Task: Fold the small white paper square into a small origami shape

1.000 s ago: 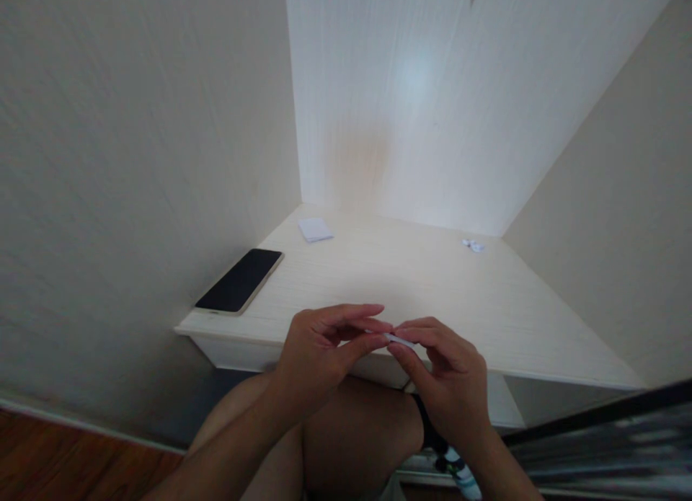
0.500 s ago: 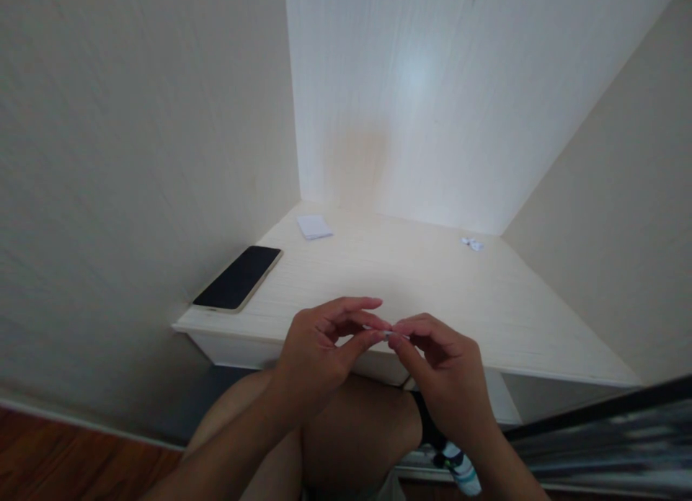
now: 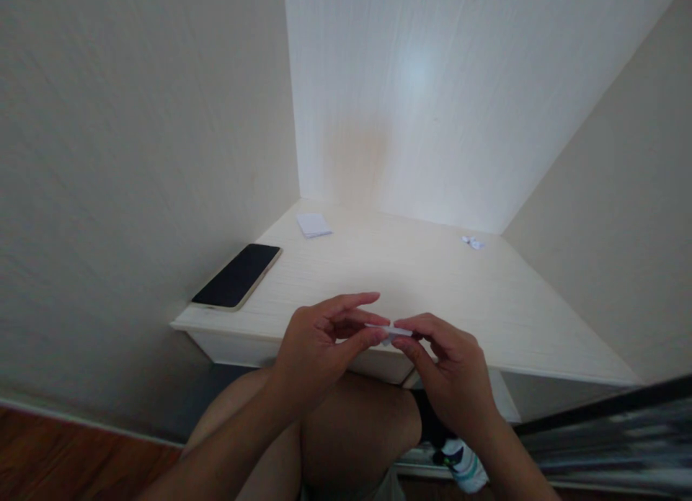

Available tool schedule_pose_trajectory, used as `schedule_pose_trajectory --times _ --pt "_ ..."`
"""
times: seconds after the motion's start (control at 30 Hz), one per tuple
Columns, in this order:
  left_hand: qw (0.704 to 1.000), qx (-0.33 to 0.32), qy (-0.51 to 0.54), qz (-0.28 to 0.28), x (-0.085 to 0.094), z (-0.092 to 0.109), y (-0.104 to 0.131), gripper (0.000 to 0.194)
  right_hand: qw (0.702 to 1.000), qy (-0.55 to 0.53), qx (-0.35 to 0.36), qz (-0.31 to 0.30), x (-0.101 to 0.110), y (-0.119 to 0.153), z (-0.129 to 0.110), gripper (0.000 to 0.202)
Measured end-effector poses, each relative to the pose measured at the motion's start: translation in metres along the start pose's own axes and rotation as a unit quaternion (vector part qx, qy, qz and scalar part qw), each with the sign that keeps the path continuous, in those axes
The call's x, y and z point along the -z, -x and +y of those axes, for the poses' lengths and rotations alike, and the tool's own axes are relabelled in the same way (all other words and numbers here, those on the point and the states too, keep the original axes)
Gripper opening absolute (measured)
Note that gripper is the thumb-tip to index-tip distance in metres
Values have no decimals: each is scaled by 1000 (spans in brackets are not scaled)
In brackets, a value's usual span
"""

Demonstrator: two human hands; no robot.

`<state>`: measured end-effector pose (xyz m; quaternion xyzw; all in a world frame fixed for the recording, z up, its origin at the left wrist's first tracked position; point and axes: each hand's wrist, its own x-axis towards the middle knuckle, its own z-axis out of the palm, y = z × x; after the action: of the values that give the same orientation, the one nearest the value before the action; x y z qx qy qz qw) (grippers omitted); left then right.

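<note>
A small piece of white folded paper (image 3: 397, 331) is pinched between my two hands, just above the front edge of the desk (image 3: 432, 285). My left hand (image 3: 324, 342) grips its left end between thumb and fingertips, with the index finger stretched out above. On the right end, the thumb and fingers of my right hand (image 3: 446, 357) are closed. Fingertips cover part of the paper, so its full shape is hidden.
A phone (image 3: 238, 276) with a dark screen lies at the desk's left edge. A stack of white paper squares (image 3: 313, 225) sits at the back left. Small crumpled white paper bits (image 3: 473, 242) lie at the back right. Walls enclose three sides.
My right fingertips have shifted slightly right, away from the left ones. More of the white paper now shows between the hands.
</note>
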<state>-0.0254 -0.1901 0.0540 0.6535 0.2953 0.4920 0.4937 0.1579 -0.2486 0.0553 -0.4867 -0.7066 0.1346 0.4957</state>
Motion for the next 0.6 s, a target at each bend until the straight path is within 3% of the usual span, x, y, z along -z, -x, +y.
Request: schedule_pose_trajectory --times 0.17,0.6 --pt "1000 -15 -15 -4 1 -1 1 30 999 27 27 27 -1 1 5 9" --pt "996 -52 -71 34 -3 1 2 33 999 10 -44 8 -12 -3 0 10"
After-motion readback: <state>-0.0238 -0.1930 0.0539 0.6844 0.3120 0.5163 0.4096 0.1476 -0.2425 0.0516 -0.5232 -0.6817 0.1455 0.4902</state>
